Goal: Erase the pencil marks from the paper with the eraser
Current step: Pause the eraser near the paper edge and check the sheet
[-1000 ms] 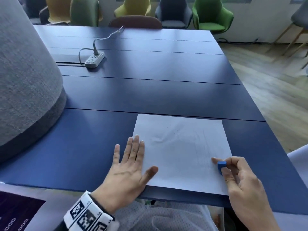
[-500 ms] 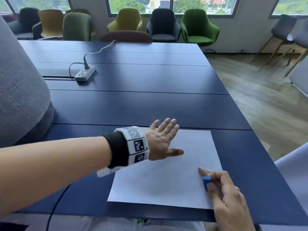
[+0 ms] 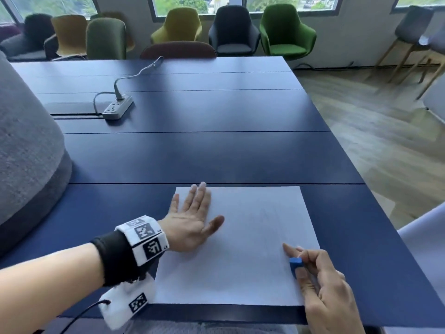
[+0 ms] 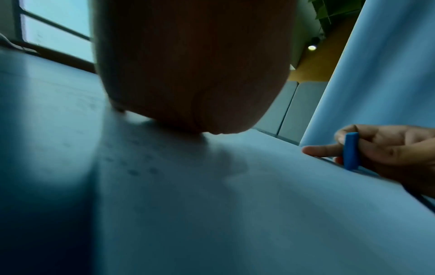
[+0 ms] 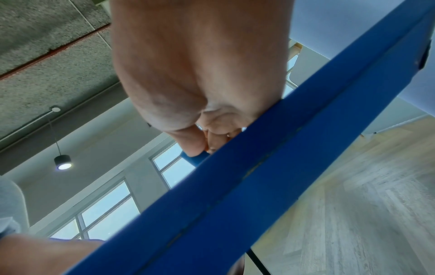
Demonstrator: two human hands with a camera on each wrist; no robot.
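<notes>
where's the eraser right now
In the head view the blue eraser is pinched in the right hand, at the paper's right edge near its front corner.

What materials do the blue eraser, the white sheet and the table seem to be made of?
Eraser: probably rubber or vinyl; matte blue block.
Sheet: thin paper, matte white, lying flat.
Table: dark blue panels with seams and soft sheen, likely laminate or painted board; unsure.

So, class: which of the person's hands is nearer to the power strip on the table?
Left. The left hand lies flat on the paper's far left part, directly nearer the power strip. The right hand pinches the eraser at the paper's near right edge.
</notes>
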